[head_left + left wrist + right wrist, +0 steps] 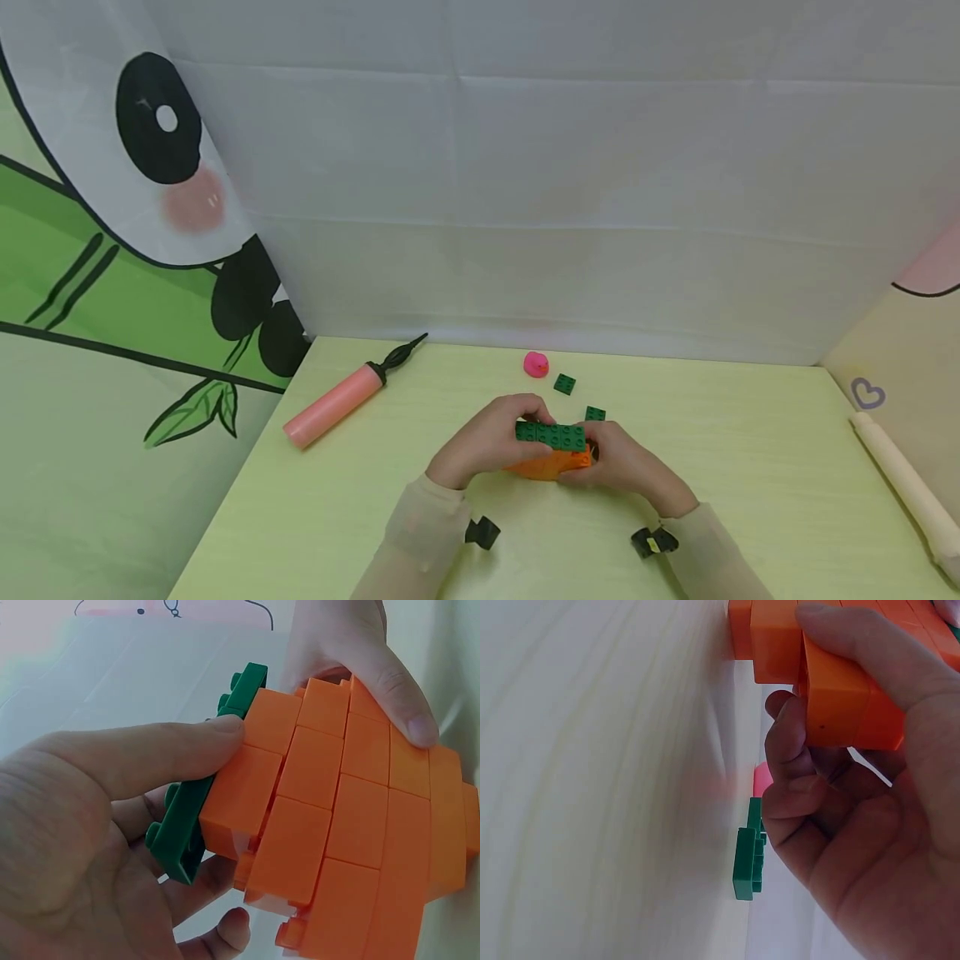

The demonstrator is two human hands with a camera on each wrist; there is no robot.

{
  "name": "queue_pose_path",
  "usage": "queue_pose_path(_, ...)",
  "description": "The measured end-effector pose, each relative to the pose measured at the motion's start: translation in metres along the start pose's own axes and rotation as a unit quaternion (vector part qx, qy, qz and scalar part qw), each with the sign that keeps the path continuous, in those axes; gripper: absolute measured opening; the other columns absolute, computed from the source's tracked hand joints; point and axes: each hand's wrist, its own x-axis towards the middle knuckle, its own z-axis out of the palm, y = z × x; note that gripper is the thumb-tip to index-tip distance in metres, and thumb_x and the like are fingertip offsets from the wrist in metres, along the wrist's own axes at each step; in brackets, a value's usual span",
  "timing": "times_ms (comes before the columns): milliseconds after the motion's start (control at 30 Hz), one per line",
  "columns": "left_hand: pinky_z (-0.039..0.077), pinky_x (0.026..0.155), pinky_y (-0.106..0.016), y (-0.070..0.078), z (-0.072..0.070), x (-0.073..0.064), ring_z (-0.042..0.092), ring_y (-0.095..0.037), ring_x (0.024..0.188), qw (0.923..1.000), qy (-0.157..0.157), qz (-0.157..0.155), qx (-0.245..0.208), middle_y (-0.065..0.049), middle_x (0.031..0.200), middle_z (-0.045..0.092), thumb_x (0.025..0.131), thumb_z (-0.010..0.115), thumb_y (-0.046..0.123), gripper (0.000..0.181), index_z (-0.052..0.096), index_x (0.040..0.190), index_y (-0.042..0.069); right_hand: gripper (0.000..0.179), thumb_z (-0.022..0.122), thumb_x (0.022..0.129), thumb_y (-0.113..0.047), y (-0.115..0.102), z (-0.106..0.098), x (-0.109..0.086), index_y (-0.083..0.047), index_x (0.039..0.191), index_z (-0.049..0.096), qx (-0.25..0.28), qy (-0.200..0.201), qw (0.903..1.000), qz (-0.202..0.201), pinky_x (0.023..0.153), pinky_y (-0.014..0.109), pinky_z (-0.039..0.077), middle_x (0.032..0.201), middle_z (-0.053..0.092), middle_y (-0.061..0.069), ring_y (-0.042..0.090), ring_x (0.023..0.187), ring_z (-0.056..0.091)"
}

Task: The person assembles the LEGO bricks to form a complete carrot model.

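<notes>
Both hands hold a build of stacked orange toy bricks (542,468), topped by a row of green bricks (555,437). My left hand (495,439) grips the top end. In the left wrist view, its thumb presses where orange meets a green brick (184,832), with other fingers behind the row. My right hand (626,462) grips the orange build from the right. The right wrist view shows its thumb on the orange bricks (840,705) and its fingers curled underneath. Two loose green bricks, one farther (565,384) and one nearer (595,413), lie just beyond the hands.
A small pink object (536,364) lies near the table's back edge. To the left lies a pink hand pump (335,407) with a black nozzle. A pale rod (903,492) runs along the table's right side. A white sheet (525,208) hangs behind the table (360,517).
</notes>
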Motion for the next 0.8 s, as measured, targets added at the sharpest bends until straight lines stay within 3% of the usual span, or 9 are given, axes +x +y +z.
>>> queue_pose_path(300, 0.053, 0.084, -0.030, -0.007, 0.000, 0.000, 0.062, -0.019, 0.095, 0.9997, -0.019, 0.013, 0.005, 0.008, 0.102, 0.066, 0.090, 0.081, 0.014, 0.024, 0.066, 0.106, 0.023, 0.029, 0.091, 0.084, -0.026, 0.001, 0.000, 0.000, -0.017, 0.104, 0.072, -0.003, -0.001, 1.0000, 0.001, 0.070, 0.027, 0.051, 0.089, 0.069, -0.012, 0.010, 0.076, 0.057)
queue_pose_path(500, 0.052, 0.088, -0.033, -0.025, -0.007, -0.002, 0.059, -0.016, 0.102, 0.9990, -0.027, -0.027, 0.022, 0.012, 0.111, 0.065, 0.081, 0.090, 0.028, 0.043, 0.066, 0.117, 0.024, 0.032, 0.091, 0.083, -0.027, 0.002, 0.001, -0.001, -0.014, 0.105, 0.072, -0.007, 0.010, 0.9999, 0.012, 0.076, 0.029, 0.055, 0.094, 0.070, -0.011, 0.013, 0.080, 0.061)
queue_pose_path(633, 0.052, 0.086, -0.033, -0.032, -0.010, -0.002, 0.059, -0.015, 0.098, 0.9976, -0.023, -0.043, 0.050, 0.012, 0.104, 0.066, 0.081, 0.091, 0.027, 0.038, 0.069, 0.111, 0.022, 0.031, 0.091, 0.083, -0.026, 0.002, 0.002, 0.000, -0.014, 0.105, 0.072, 0.002, 0.019, 0.9997, 0.018, 0.077, 0.030, 0.056, 0.095, 0.071, -0.010, 0.014, 0.082, 0.062)
queue_pose_path(800, 0.052, 0.082, -0.031, -0.034, -0.010, 0.001, 0.060, -0.014, 0.090, 0.9969, -0.016, -0.033, 0.069, 0.011, 0.095, 0.066, 0.082, 0.089, 0.020, 0.027, 0.069, 0.101, 0.020, 0.031, 0.090, 0.084, -0.026, 0.002, 0.002, 0.001, -0.015, 0.107, 0.072, 0.007, 0.025, 0.9994, 0.020, 0.079, 0.031, 0.056, 0.097, 0.071, -0.010, 0.016, 0.084, 0.063)
